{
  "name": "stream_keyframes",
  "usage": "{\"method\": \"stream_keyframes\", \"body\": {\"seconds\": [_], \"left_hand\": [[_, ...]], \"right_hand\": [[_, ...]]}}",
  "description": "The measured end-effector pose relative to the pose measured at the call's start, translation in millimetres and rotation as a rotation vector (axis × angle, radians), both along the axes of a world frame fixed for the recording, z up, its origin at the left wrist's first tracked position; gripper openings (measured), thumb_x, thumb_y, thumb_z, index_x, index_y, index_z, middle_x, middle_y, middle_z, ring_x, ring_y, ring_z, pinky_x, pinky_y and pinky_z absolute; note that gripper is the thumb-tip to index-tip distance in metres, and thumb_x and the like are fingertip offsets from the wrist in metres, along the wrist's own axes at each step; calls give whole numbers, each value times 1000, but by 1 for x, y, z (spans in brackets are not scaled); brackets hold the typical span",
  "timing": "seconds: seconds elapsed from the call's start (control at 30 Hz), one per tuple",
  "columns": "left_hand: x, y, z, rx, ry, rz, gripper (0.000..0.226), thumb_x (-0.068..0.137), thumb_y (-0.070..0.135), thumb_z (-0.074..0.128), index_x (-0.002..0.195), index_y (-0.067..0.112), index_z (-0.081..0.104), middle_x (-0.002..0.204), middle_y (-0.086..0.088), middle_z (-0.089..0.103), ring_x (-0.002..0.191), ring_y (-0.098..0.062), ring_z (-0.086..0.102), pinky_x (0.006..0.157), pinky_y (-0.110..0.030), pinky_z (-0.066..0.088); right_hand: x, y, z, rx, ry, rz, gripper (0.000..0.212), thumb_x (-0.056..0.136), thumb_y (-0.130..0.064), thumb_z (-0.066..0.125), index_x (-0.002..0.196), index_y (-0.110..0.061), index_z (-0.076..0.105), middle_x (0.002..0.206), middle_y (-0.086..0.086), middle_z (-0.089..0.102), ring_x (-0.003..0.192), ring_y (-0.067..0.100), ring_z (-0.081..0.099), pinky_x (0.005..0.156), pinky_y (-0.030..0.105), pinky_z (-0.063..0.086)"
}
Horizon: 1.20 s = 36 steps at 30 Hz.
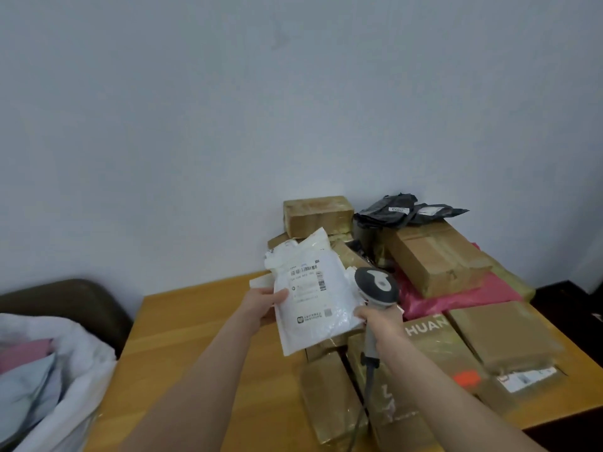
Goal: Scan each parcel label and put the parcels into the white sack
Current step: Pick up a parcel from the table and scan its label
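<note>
Midway through the job: the left hand (pixel 266 305) pinches a white parcel (pixel 313 308) above the tabletop (pixel 202 321), label (pixel 306 278) up. The right hand (pixel 385 322) grips the scanner (pixel 377 285) beside it. The white sack (pixel 81 370) holds a few parcels, and stacked boxes (pixel 437 256) apparently await scanning.

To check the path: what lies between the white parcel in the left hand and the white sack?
Head view: only bare wooden table between the white parcel and the white sack, with the forearm of the left hand above it.
</note>
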<state>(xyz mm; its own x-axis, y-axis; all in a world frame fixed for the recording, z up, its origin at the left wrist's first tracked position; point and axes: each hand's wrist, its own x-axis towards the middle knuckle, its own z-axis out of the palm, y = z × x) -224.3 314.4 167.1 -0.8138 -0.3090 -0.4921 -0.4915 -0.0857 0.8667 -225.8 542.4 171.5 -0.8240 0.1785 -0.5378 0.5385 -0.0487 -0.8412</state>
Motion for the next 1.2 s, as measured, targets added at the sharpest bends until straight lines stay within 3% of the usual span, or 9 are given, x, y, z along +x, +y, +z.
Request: {"method": "stream_keyframes", "body": {"seconds": [0.13,0.23,0.33,0.47,0.87,1.2], "left_hand": [[7,-7,-8,-59,69,103,28,83,5,71,110,-1,62,91,-10,70,80,-25,67,64,-32,54],[7,-8,-17,-91,69,142,33,84,6,70,114,-3,60,95,-13,68,85,-28,66,67,-34,54],[8,-7,-27,-101,53,162,35,83,8,71,115,-3,61,102,-15,69,91,-30,66,77,-41,55],[11,-7,-36,-118,37,198,34,83,10,72,113,-2,63,103,-15,69,96,-33,66,90,-50,53],[24,-11,-42,-106,37,239,32,85,9,69,115,0,62,108,-16,67,100,-33,64,92,-48,52],[35,-10,-40,-129,41,245,32,85,10,70,115,1,63,108,-16,68,99,-33,65,90,-47,52]], "right_hand": [[13,-11,5,44,121,-12,23,79,-5,73,93,-11,57,86,4,60,89,24,55,80,32,45],[30,-25,6,-28,119,83,9,84,-8,71,84,-3,63,70,7,68,66,24,64,60,29,50],[50,-38,10,-97,97,167,11,85,-4,67,75,0,65,58,11,66,48,20,58,51,30,49],[69,-48,13,-93,103,233,10,83,-2,66,74,0,65,55,12,64,48,21,54,50,30,47],[83,-51,14,-85,43,252,12,80,1,63,68,4,63,50,11,58,44,20,49,46,29,43],[90,-44,17,-79,47,291,7,81,0,63,75,4,64,56,13,58,49,23,50,50,31,44]]}}
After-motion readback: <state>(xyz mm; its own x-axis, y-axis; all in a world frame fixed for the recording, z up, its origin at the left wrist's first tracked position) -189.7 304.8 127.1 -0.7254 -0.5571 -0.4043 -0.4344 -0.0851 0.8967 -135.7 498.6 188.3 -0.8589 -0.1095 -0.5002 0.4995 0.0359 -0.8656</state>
